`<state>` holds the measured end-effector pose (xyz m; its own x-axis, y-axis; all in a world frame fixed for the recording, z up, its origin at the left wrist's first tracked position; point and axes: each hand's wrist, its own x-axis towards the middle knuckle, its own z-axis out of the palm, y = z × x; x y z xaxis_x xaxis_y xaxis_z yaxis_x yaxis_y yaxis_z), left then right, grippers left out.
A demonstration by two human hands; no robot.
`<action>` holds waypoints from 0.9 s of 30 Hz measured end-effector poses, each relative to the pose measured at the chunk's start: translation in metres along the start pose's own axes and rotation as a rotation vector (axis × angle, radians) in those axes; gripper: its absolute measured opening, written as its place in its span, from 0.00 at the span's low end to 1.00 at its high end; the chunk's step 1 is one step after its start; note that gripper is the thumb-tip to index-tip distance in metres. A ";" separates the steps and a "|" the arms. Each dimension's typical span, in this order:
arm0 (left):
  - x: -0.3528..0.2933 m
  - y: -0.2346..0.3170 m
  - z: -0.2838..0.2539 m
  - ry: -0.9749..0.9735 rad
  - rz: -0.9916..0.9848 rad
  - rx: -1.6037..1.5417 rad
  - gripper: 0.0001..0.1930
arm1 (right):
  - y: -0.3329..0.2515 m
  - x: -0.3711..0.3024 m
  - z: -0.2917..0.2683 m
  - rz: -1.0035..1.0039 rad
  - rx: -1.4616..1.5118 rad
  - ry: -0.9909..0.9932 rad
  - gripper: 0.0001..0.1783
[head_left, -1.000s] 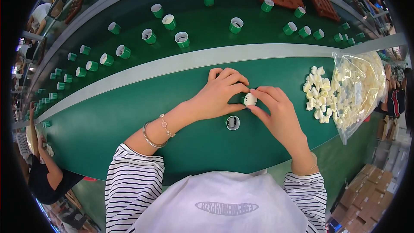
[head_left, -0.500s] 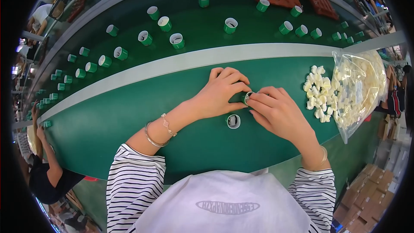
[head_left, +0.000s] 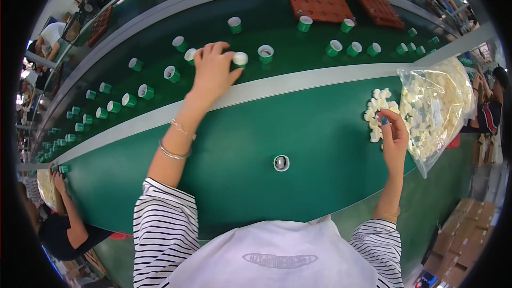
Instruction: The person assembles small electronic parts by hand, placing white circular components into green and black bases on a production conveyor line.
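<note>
Over the belt beyond the table, my left hand (head_left: pixel 212 74) has its fingers and thumb spread apart. Between its thumb and fingertips, to the right, stands a small green cup with a white top (head_left: pixel 240 59). Above the heap of small cream-white plastic pieces (head_left: pixel 376 108) at the right, my right hand (head_left: pixel 393 130) curls its thumb and forefinger toward each other. Whatever is between those fingertips is too small to make out. Another green cup with a white rim and a grey part inside (head_left: pixel 281 163) stands alone on the green table (head_left: pixel 234 181).
Several similar green cups (head_left: pixel 145 92) line the green belt, past a grey rail (head_left: pixel 309 77). A clear bag of white pieces (head_left: pixel 437 112) lies at the table's right end. Reddish-brown trays (head_left: pixel 321 5) lie at the back. A co-worker's arm (head_left: pixel 69 208) reaches in at the far left.
My left hand has left the table and moved up and left to the belt, where the cup both hands held now stands. My right hand has gone right to the white pieces.
</note>
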<state>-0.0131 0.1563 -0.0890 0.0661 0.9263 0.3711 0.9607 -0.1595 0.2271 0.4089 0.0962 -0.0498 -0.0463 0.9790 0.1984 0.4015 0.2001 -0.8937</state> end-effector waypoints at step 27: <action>-0.056 0.099 -0.021 -0.270 0.352 -0.584 0.18 | 0.004 -0.011 0.001 0.234 -0.273 -0.033 0.11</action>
<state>0.0722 0.0818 -0.0684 0.4807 0.8267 0.2924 0.5755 -0.5490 0.6061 0.4098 0.0862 -0.0564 0.0482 0.9987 -0.0158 0.6340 -0.0428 -0.7721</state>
